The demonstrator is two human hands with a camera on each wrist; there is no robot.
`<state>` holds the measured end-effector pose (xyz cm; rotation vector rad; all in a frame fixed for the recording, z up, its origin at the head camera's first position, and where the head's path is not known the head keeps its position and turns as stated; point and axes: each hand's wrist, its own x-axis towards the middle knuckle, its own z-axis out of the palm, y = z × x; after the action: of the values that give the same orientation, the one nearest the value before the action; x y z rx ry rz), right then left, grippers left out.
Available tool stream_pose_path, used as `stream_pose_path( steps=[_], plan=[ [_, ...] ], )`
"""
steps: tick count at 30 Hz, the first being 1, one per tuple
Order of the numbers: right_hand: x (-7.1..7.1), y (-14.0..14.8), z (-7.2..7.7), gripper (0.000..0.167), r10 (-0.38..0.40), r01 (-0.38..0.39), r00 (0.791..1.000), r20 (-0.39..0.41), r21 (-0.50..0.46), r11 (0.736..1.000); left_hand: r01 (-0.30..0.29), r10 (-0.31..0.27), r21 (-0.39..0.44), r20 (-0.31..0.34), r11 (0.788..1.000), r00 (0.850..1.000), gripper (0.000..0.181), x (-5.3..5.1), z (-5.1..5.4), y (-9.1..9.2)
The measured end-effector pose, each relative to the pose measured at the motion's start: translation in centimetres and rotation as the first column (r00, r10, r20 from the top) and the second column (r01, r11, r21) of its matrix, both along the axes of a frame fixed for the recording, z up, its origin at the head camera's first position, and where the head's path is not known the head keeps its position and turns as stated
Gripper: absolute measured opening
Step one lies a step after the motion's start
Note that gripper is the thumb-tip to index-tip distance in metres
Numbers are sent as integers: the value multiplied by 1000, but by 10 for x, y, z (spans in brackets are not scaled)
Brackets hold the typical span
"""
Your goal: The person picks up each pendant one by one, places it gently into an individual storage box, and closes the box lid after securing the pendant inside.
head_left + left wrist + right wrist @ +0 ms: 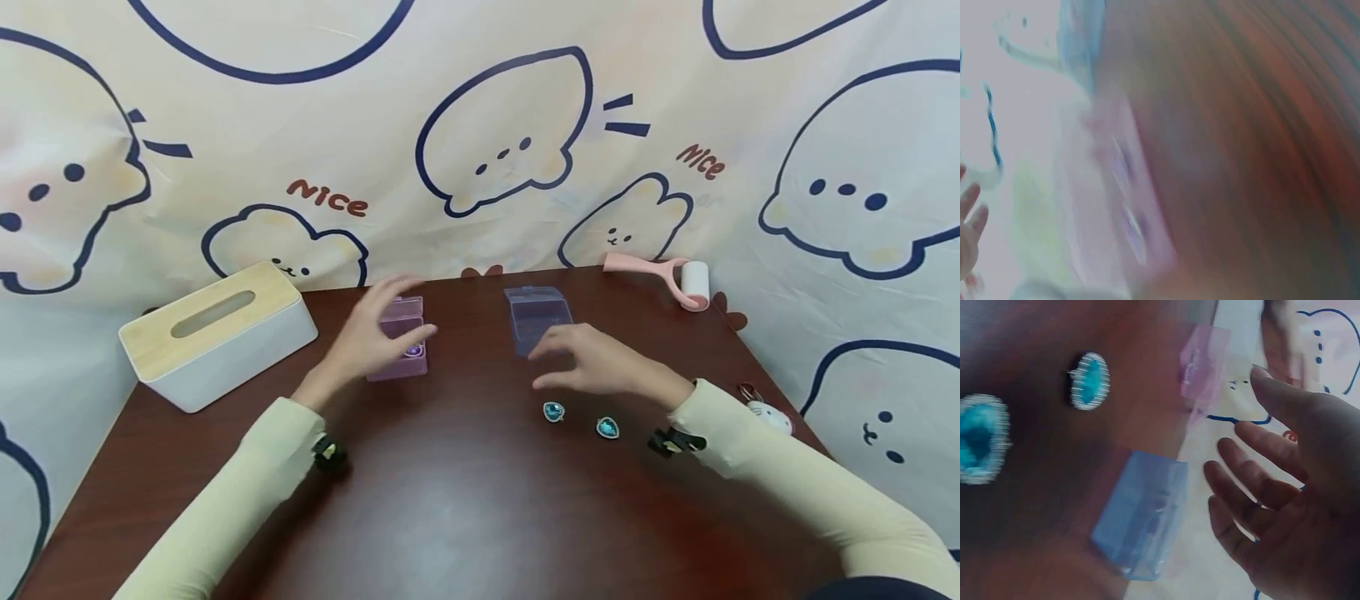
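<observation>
My left hand (362,340) hovers over the left side of a small pink lidded box (399,367), fingers spread and holding nothing. The box stands with its lid up. Two purple jewelled pieces (1136,232) lie inside it, blurred in the left wrist view. Over the near right edge of a translucent blue box (527,323), also with its lid raised, is my right hand (603,362); its loosely bent fingers (1235,478) hold nothing. On the table just below that hand lie two teal gem pieces with pale sparkling rims, one on the left (553,412) and another on the right (607,427).
A white tissue box (232,354) with a wooden top stands at the back left. A pink-handled lint roller (652,271) lies at the back right. Near the right edge is a white keychain (772,417). A printed cloth (495,233) hangs behind the dark table (450,500).
</observation>
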<state>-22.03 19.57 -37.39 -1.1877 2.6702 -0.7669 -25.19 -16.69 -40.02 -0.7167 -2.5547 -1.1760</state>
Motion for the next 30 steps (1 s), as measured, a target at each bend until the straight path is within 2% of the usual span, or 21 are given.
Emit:
stream_pose_path(
  steps=[2,3,5,7,11,14,17,20,24,27,30],
  plan=[
    [6,8,-6,38,-9,8,1000,18,45,999,96,-96,22,-13,995,995,68,-2,4,29],
    [9,11,-10,39,-14,13,1000,27,63,998,134,-135,24,3,991,991,69,-5,5,44],
    [14,17,-19,42,-30,27,999,31,101,994,175,-175,13,79,985,981,75,-10,3,73],
    [20,20,-28,44,-42,39,999,16,138,990,185,-181,-7,187,983,966,86,-17,-3,98],
    [29,19,-45,46,-50,55,998,-35,173,983,155,-137,-14,391,988,910,107,-30,-19,130],
    [33,17,-55,45,-51,63,996,-67,188,980,117,-111,18,480,993,870,110,-37,-29,143],
    [33,15,-60,41,-59,72,995,-76,187,980,95,-105,46,527,994,843,109,-42,-35,151],
    [33,13,-61,34,-78,85,996,-51,163,983,102,-113,51,560,993,821,107,-45,-38,156],
    [33,13,-63,28,-106,99,993,44,134,986,132,-134,45,582,990,802,106,-46,-42,158],
    [32,14,-64,27,-118,107,989,88,118,987,136,-143,57,581,989,801,106,-47,-45,157],
    [32,13,-65,27,-125,115,988,87,114,987,131,-154,82,577,988,802,107,-47,-47,153]
  ],
)
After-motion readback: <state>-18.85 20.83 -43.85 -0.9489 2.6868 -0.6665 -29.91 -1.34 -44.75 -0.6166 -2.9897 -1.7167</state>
